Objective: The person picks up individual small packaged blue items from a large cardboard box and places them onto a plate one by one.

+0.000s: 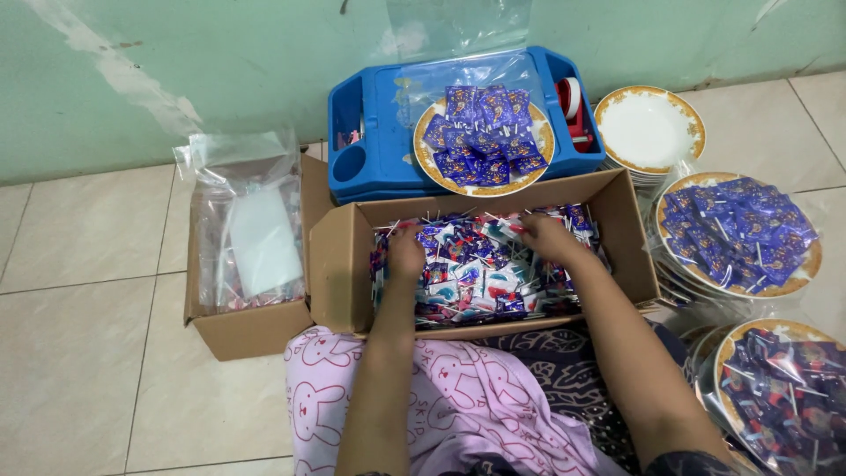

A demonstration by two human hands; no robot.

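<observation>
Cardboard makes up the open box (pixel 339 264) in front of the person, and it is packed with small wrapped lollipops (pixel 476 273) in blue, white and red, their thin white sticks poking out every way. Both hands are down among them. The left hand (pixel 406 253) is curled over the sweets near the box's left wall; its fingertips are buried, so whether it grips any cannot be told. The right hand (pixel 548 238) lies further back and to the right, fingers bent down into the pile with reddish nails showing, and what it grasps, if anything, is hidden too.

Behind the box sits a blue plastic tray (pixel 370 132) bearing a gold-rimmed plate (pixel 423 154) heaped with purple-blue wrapped sweets under a clear bag. A red tape roll (pixel 571 101) stands in the tray's right slot, partly hidden. To the right lie an empty gold-rimmed plate (pixel 648 132) atop a stack, a filled plate (pixel 806 264) wrapped in clear film, and another filled plate (pixel 731 353) cut off by the frame's lower corner. At left, a second cardboard box (pixel 247 330) holds clear bags whose contents are hard to make out. Pink rabbit-print cloth (pixel 441 397) covers the lap.
</observation>
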